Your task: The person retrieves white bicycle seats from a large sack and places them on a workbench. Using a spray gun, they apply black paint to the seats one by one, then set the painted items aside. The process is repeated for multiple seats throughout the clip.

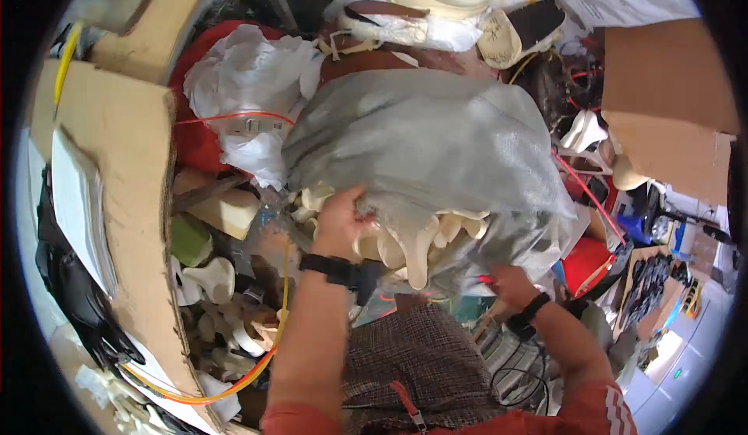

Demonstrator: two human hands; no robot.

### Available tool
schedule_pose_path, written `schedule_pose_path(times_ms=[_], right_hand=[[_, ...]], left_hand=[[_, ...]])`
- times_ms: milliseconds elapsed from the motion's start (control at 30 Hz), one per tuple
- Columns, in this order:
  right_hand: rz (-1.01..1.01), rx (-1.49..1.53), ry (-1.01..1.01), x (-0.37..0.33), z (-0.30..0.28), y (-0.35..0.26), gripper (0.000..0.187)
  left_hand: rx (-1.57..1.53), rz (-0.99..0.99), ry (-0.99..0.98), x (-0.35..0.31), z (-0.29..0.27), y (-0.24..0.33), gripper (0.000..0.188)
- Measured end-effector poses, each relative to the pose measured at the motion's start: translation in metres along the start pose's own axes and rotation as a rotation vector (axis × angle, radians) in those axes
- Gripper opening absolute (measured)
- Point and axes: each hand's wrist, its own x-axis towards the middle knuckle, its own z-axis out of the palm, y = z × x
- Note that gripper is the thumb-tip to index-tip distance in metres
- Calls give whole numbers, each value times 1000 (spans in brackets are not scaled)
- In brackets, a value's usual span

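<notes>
A person in red sleeves leaned over a large gray bag (425,127) that lay in the middle of a cluttered workspace, cream curved pieces (417,252) showing at its near opening. The left hand (340,217) was at the opening's left side, fingers bent beside the pieces; whether it gripped anything could not be told. The right hand (513,287) was curled near the bag's lower right edge, a small red thing (486,279) at its fingertips, its hold unclear. A cardboard box (662,84) stood at upper right.
</notes>
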Motion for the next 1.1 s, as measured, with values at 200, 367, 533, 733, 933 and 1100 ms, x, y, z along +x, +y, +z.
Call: schedule_pose_path(times_ms=[200,367,533,733,933,1100], right_hand=[[219,1,30,-23,-3,59,37],[270,235,169,-11,-14,46,51],[267,401,216,-16,-33,40,27],[364,538,320,-59,-127,1,34],[27,823,679,-64,-217,-93,31],[-662,604,768,17,-326,-239,32]], left_hand=[[565,-139,-185,-7,-41,13,18],[-93,150,-566,-10,-10,65,33],[-181,499,-289,1,32,129,56],[-34,737,-134,-48,-5,96,52],[234,740,-49,-66,-126,-29,25],[37,357,-4,-132,-161,-94,22]])
